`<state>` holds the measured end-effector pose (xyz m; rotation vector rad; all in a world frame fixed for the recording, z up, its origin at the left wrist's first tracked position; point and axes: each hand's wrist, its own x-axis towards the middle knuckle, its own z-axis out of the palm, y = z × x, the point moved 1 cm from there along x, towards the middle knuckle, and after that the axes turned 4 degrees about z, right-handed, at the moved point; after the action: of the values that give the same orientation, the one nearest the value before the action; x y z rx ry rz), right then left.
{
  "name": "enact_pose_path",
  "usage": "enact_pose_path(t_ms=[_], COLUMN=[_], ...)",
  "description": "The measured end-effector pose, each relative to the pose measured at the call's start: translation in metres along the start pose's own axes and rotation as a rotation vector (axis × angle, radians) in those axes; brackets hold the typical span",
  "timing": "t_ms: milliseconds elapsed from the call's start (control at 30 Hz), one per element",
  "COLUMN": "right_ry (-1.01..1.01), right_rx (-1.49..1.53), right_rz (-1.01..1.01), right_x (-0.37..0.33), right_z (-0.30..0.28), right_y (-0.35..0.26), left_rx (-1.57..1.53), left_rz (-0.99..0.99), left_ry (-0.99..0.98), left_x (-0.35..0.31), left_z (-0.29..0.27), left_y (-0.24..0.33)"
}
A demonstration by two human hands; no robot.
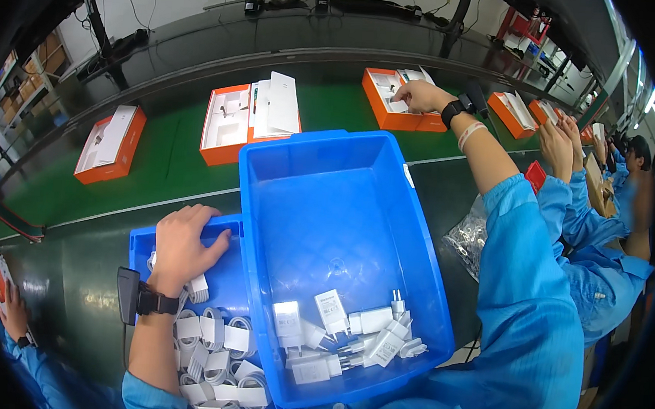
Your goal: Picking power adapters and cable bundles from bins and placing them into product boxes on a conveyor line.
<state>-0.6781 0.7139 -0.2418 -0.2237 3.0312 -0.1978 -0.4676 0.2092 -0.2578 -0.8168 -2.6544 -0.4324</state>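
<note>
My left hand [182,244] is over the far end of a smaller blue bin [228,232], thumb spread from the fingers, with nothing seen in it. White coiled cables [216,366] with paper bands fill that bin's near part. My right hand [422,96] reaches far over the green belt into an open orange box [401,121] with a white inner tray. Its fingers are bent and pressed together at the tray; what they hold is hidden. Between my arms stands a larger blue bin [326,227], with several white charger plugs [330,311] at its near end.
More orange boxes, one open [222,153], one at left [125,143] and one at right [514,118], stand on the green belt [169,161]. A clear plastic bag [469,239] lies right of the large bin. Co-workers' hands are at right [560,147] and far left [13,313].
</note>
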Motion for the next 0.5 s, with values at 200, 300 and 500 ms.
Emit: enact_pose_path(t_ms=[200,300,500], right_ry=[-0.265,-0.271,-0.216], right_rx=[-0.149,-0.179,0.026], right_rz=[0.131,0.153,0.097], right_x=[0.006,0.003,0.013], right_z=[-0.008,-0.010,0.000], right_y=[-0.004,-0.006,0.012], left_rx=[0.005,0.009,-0.002], left_rz=[0.013,0.007,-0.003], left_ry=[0.018,0.017,-0.002], left_x=[-0.001,-0.003,-0.004], left_z=[0.000,0.000,0.000], left_y=[-0.001,-0.002,-0.002])
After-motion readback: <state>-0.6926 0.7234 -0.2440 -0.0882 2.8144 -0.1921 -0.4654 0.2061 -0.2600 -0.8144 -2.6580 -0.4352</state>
